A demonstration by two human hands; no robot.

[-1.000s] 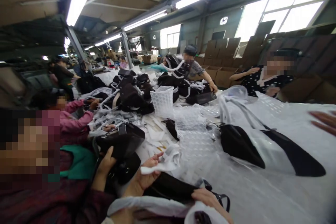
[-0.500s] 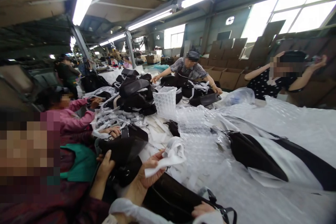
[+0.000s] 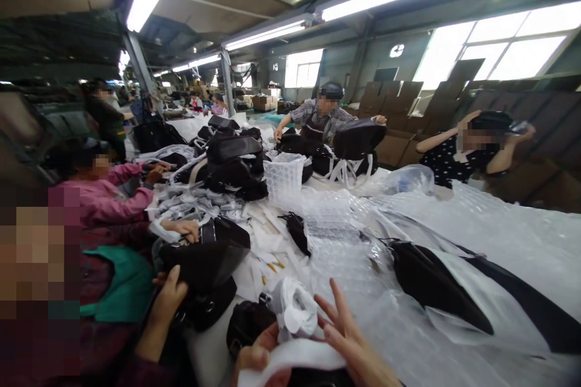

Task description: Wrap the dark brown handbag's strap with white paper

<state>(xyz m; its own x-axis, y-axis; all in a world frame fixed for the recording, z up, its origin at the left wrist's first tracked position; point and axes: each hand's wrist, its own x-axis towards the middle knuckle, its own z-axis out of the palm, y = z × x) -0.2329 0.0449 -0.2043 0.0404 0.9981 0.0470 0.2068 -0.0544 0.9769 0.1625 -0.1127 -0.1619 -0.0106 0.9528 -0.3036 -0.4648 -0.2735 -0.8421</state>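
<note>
At the lower centre, my left hand [image 3: 261,354] is closed around a white wrapped roll [image 3: 297,309] with a loose white strip hanging across the palm. My right hand [image 3: 347,335] is beside the roll's right side, its fingers spread and pointing up; a fingertip may be touching the roll. Beneath both hands lies a black bag [image 3: 320,377], mostly hidden. Another dark piece [image 3: 249,321] sits just left of the roll. Clear bubble wrap [image 3: 336,254] spreads beyond and to the right.
A co-worker at left handles a black bag [image 3: 209,260]. Piled black bags [image 3: 233,157] stand farther back beside grey-white wrapped straps [image 3: 195,202]. Another black bag [image 3: 436,284] lies right on plastic. Other people stand around the table.
My right hand has risen from the black bag to the roll and opened. My left hand has shifted lower with the white roll. Across the table, a person has lifted a black bag upright.
</note>
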